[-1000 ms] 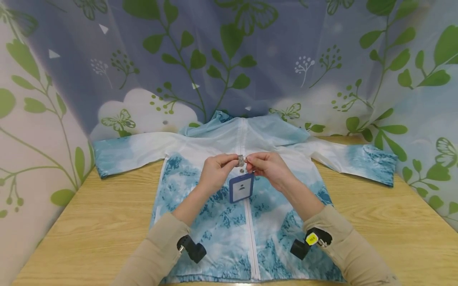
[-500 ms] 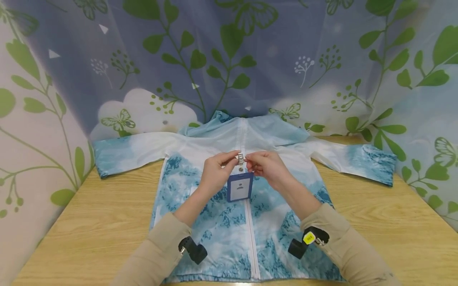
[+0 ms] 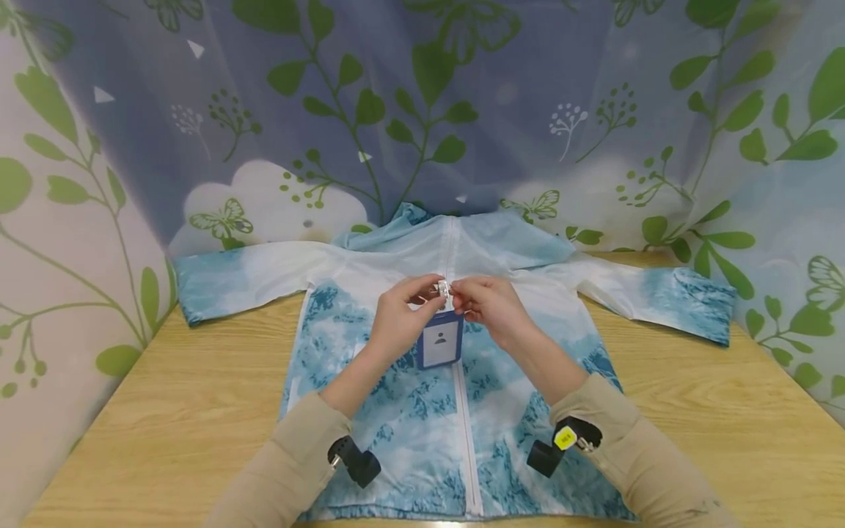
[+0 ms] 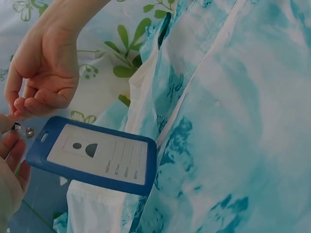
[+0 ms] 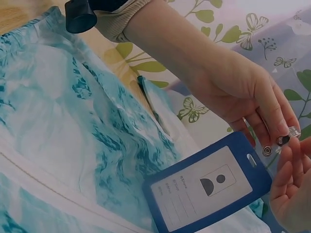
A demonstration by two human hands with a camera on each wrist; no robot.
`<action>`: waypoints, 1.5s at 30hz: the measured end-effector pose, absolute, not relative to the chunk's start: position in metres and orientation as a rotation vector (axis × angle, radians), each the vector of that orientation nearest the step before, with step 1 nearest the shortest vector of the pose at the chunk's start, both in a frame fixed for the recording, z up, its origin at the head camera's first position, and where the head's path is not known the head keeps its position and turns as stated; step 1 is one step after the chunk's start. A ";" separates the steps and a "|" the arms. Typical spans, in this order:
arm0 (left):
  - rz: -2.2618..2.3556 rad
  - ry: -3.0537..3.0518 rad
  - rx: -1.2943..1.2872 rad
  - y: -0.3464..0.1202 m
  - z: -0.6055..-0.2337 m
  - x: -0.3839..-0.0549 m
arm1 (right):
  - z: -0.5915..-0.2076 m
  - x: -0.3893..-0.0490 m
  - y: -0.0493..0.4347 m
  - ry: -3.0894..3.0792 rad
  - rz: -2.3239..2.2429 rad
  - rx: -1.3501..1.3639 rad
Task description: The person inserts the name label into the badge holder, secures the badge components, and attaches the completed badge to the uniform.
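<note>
A blue badge holder [image 3: 440, 343] with a white card and person icon hangs from a small metal clip [image 3: 444, 289] above the jacket [image 3: 396, 411]. My left hand [image 3: 404, 312] pinches the clip between thumb and fingertips from the left. From the other side my right hand [image 3: 491, 304] pinches the clip too, its fingertips close to the left thumb. In the right wrist view, the left hand [image 5: 243, 92] has the shiny clip [image 5: 293, 131] at its fingertips, and a round snap [image 5: 267, 151] shows near the holder's slot.
The blue and white zip jacket lies spread on the wooden table [image 3: 165, 411], sleeves out to both sides and hood toward the back. Leaf-patterned cloth [image 3: 370, 88] hangs behind and at the sides. Each wrist wears a black camera [image 3: 359, 462].
The badge holder has turned to face the camera more squarely and risen slightly. The clip has rotated between the fingers, and my left fingers have shifted on it.
</note>
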State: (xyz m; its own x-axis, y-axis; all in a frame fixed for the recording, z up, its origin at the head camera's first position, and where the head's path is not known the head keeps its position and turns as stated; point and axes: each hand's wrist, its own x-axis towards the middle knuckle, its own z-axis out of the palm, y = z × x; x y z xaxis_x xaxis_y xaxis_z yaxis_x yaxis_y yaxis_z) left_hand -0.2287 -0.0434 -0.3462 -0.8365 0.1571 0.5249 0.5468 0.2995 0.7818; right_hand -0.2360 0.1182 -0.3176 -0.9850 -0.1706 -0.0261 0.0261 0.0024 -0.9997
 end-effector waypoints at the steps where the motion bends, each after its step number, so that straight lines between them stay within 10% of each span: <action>1: -1.550 -2.220 -0.634 -0.044 -0.346 -0.229 | -0.317 -0.236 0.117 2.129 -2.113 -0.151; 45: -2.193 -2.175 -0.209 -0.097 -0.319 -0.263 | -0.315 -0.269 0.065 1.601 -2.288 -0.031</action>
